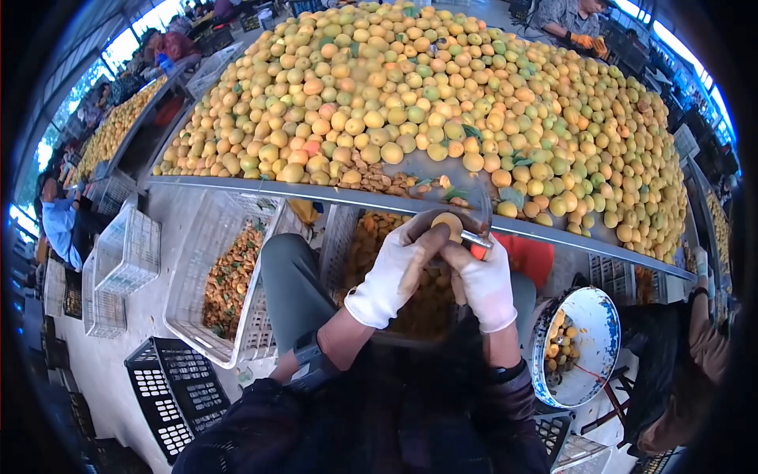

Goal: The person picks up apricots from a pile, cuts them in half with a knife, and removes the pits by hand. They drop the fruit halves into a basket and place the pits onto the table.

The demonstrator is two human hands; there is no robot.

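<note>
Both my hands, in white gloves with stained fingers, meet just over the table's front edge. My left hand (399,272) is closed around a yellow apricot (448,224). Against the fruit's right side, my right hand (483,276) grips a small metal hand tool (474,238) with an orange-red part; its exact kind is partly hidden by the fingers. Beyond them, a large heap of apricots (426,87) covers the metal-edged table (316,193). Brown fruit pieces (371,180) lie near the edge. Under my hands stands a crate of apricot pieces (371,241).
Left of my knee is a white crate (185,292) with apricot pieces and leaves; a black crate (178,391) sits nearer. At right stands a white bucket (596,324) with fruit pieces, beside a seated person (663,355). Another person's orange gloves (584,41) are across the table.
</note>
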